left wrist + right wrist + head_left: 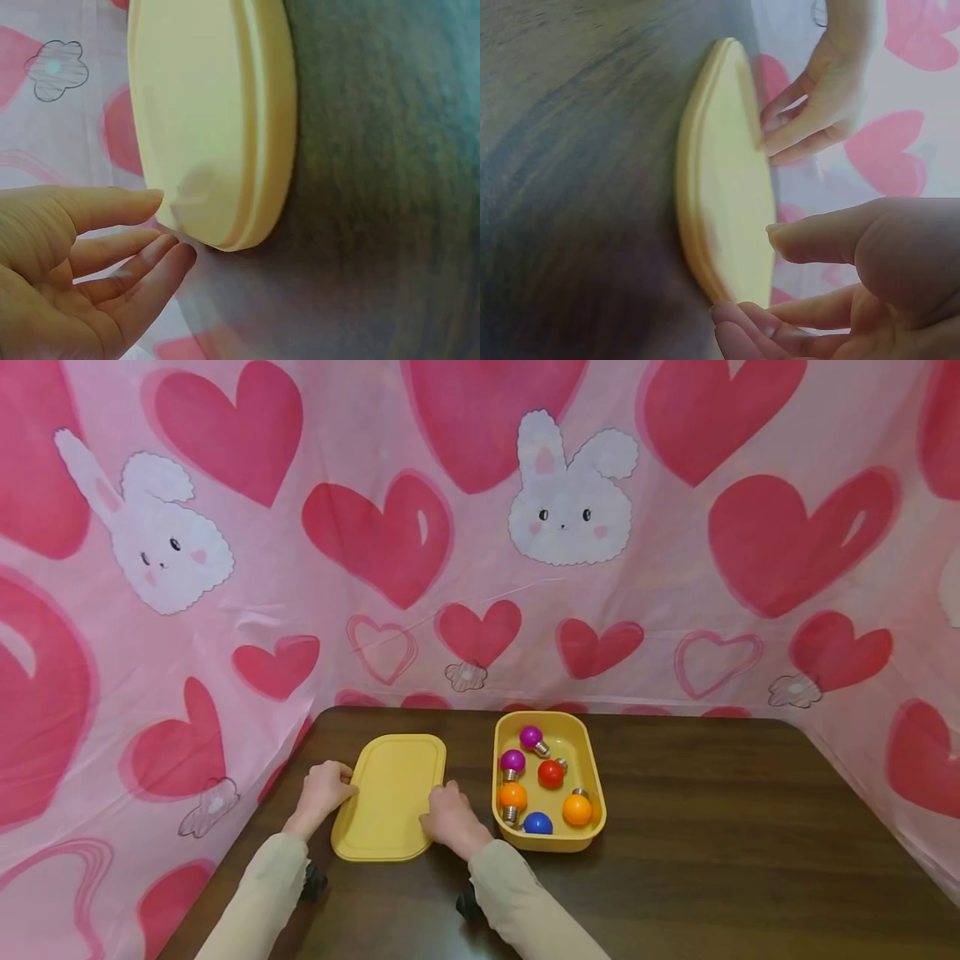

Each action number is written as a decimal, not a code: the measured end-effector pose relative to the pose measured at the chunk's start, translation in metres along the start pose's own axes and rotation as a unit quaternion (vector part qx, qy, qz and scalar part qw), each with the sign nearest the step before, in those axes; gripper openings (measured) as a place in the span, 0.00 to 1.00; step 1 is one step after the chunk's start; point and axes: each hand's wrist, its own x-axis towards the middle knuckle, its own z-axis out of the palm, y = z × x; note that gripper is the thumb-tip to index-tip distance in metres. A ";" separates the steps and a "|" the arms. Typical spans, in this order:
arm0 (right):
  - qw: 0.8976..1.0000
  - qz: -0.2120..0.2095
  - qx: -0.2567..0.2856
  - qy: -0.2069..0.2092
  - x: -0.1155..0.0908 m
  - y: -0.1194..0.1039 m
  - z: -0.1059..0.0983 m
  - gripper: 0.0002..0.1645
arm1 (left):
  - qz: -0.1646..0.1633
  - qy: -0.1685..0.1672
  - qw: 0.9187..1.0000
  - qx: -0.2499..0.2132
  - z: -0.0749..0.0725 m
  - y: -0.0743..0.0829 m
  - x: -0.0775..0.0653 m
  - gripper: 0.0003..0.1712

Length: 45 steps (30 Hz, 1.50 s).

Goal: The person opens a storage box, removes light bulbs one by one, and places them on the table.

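Two opposite long edges, one hand each: bare left hand [326, 793] at the left edge of a flat, rounded-corner, yellow plastic-looking lid [386, 797], bare right hand [456, 821] at its right. Neither has closed on it: left thumb and fingers loosely bent with a gap between, right fingertips at the rim, thumb tip apart from them. Firm contact on the left: can't tell. Lid looks flat on the dark brown wood-grain table [712, 827], left of a deep, rounded, yellow plastic-looking box [551, 842], near but apart. Opposite placement probably suits a wide, thin piece, keeping it level; low rim likely leaves little for fingertips to get under. Box stands upright, uncovered, holding six round bulbs [551, 774] with silvery bases: two purple, two orange, one red, one blue. Its walls presumably stop them rolling away.
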 end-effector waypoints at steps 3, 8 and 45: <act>1.000 -0.016 0.006 0.006 -0.004 -0.001 -0.006 0.21 | 0.008 0.009 1.000 -0.001 -0.002 0.003 0.000 0.09; 0.999 -0.032 0.022 0.007 -0.012 -0.003 -0.019 0.22 | 0.019 0.023 1.000 0.003 -0.002 0.012 0.003 0.10; 0.994 -0.079 0.017 0.068 -0.050 0.103 -0.105 0.15 | 0.247 -0.011 0.969 -0.030 0.037 0.129 -0.011 0.28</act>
